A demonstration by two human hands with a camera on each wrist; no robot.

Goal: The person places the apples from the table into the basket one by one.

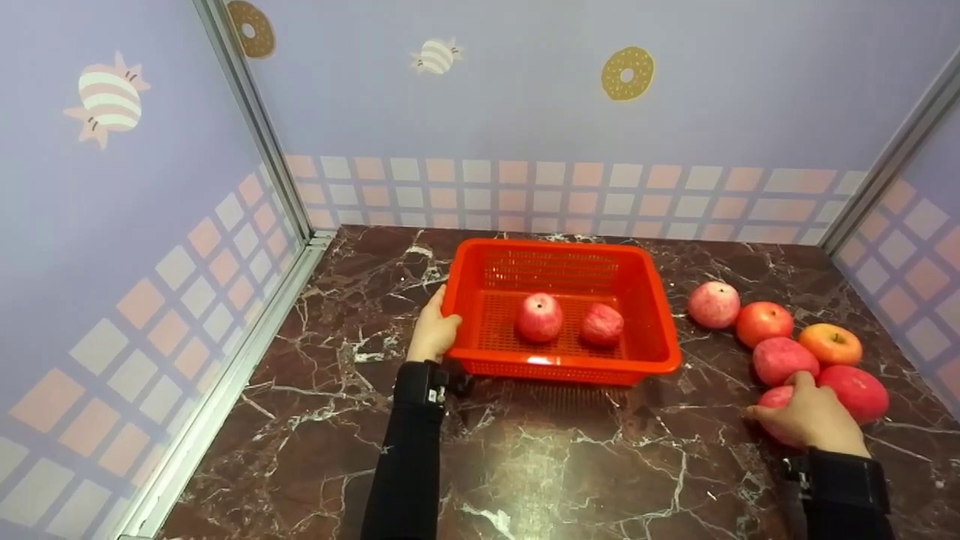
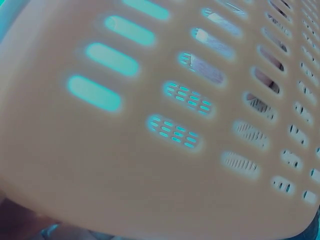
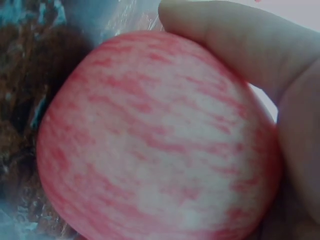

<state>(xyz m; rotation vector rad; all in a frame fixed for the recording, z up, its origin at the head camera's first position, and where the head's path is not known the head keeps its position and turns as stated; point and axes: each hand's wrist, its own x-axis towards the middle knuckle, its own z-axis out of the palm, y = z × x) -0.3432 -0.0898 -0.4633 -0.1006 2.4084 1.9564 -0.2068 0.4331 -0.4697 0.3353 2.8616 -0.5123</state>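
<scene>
An orange-red plastic basket with slotted walls stands on the marbled table. My left hand grips its left rim, thumb over the edge; in the left wrist view the slotted basket wall fills the picture. Inside the basket are two red apples, a rounder one and a wrinkled-looking one. At the right, my right hand holds a pink-red apple low at the table. In the right wrist view the striped apple shows large, with the thumb curved along its upper side.
Close around the right hand lie more apples: a red one, a pink one and a yellow-orange one. Behind them are an orange-red apple and a pale pink one. Patterned walls enclose the table's back and sides.
</scene>
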